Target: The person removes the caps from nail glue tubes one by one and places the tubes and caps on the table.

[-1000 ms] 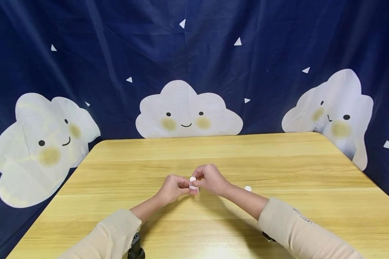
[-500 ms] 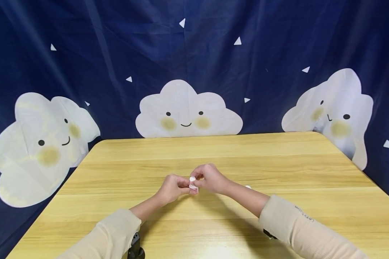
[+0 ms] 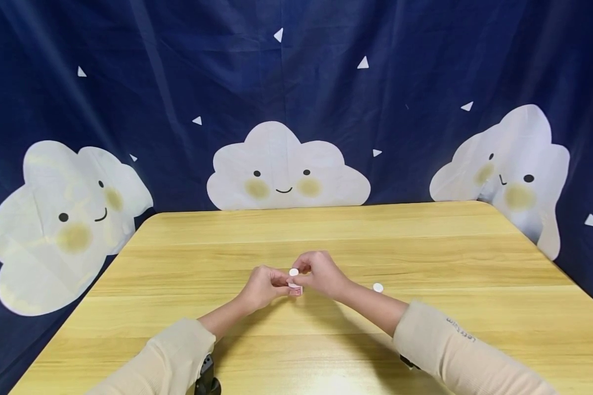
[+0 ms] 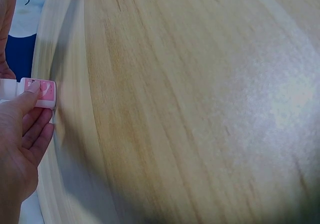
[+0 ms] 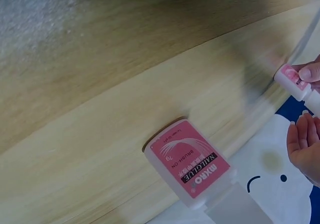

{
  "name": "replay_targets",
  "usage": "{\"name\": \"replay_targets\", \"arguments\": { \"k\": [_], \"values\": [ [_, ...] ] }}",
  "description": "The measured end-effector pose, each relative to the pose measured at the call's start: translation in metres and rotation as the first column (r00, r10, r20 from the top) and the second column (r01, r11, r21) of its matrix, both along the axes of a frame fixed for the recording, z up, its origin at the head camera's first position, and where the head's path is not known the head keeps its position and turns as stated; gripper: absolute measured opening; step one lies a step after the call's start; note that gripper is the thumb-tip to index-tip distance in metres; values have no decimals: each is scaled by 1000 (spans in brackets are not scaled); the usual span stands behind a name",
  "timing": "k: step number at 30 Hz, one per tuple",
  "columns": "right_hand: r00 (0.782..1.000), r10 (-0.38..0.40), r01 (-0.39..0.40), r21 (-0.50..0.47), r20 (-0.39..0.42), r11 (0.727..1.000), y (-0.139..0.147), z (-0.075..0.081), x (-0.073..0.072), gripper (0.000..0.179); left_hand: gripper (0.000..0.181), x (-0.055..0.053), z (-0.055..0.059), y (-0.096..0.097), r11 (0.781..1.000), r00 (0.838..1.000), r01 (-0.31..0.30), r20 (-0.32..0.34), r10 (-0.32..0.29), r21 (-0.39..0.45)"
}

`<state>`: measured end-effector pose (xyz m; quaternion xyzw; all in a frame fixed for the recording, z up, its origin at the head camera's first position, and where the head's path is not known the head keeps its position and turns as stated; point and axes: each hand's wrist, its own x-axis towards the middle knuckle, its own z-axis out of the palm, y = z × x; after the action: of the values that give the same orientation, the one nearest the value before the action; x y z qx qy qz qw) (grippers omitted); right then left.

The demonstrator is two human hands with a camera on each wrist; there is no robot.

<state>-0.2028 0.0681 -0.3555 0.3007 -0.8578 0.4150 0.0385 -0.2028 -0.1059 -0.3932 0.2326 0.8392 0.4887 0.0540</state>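
A person's left hand (image 3: 263, 287) pinches a pink-labelled bottle (image 4: 46, 95) upright at mid-table (image 3: 257, 351) and the right hand (image 3: 322, 274) grips its white cap (image 3: 294, 272) — keeping the body vertical, unsqueezed — while turning gently — should likely prevent spills.

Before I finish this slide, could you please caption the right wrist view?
Nail glue stands on the table; beyond, the left hand grips a second bottle.

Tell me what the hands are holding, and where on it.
A small nail glue bottle: the left hand pinches it at its pink label, and the right hand holds its white cap.
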Motion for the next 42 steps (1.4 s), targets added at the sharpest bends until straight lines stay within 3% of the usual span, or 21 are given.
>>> {"name": "replay_targets", "arguments": {
  "k": [8,29,42],
  "values": [
    [999,-40,40,-8,28,999,0,1,0,6,14,0,1,0,1000,1000,7,8,-7,7],
    [998,45,-46,26,41,999,2,2,0,8,13,-1,-1,0,1000,1000,-6,-21,6,-12],
    [999,-12,12,-5,31,1000,0,0,0,7,14,0,0,0,1000,1000,5,-21,-5,-1]
  ]
}}
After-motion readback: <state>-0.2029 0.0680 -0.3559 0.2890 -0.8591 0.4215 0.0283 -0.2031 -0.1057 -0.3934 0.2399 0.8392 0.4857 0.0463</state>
